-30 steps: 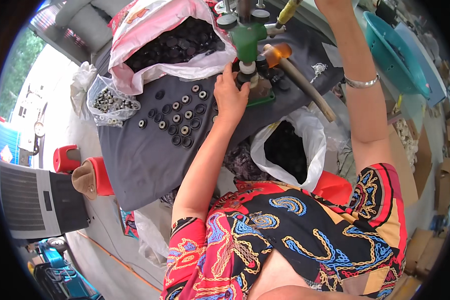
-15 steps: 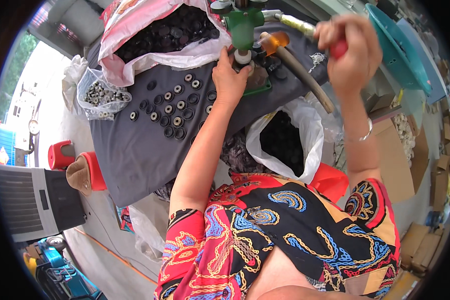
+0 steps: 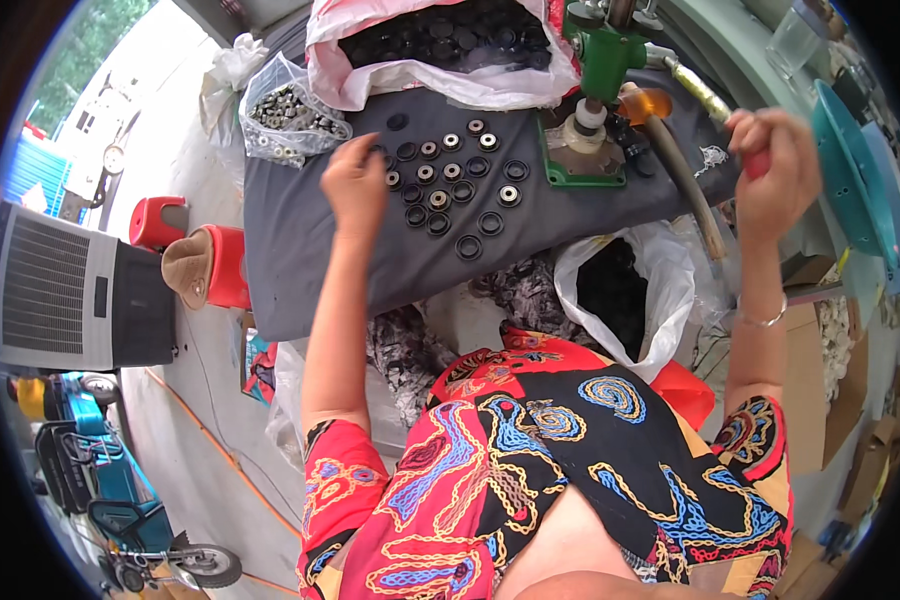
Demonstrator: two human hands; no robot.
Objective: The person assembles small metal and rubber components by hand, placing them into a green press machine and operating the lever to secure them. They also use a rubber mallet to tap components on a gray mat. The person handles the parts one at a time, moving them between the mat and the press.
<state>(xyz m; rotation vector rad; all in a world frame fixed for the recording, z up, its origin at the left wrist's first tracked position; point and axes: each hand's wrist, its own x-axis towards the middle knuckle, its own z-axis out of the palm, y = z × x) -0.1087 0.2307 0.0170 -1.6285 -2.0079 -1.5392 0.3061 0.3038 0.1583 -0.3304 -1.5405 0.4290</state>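
My left hand (image 3: 354,188) is at the left edge of a group of black rings (image 3: 438,222) on the dark cloth, its fingers bent together. Whatever lies under its fingertips is hidden. Some rings hold a pale metal insert with a central hole. My right hand (image 3: 776,170) is wrapped round the red knob (image 3: 756,163) on the lever (image 3: 698,92) of a green hand press (image 3: 602,66). Under the press ram, a white round piece (image 3: 590,116) stands above the base (image 3: 582,172).
At the back lies a sack (image 3: 440,85) of black caps, with a clear bag (image 3: 292,112) of small metal parts to its left. A mallet (image 3: 682,180) rests right of the press. A white bag (image 3: 660,300) of black parts sits in front, and a teal basin (image 3: 854,190) at right.
My left hand has left the press and moved left to the rings. My right hand stays on the lever knob. The whole view has shifted, so the table appears farther right and higher.
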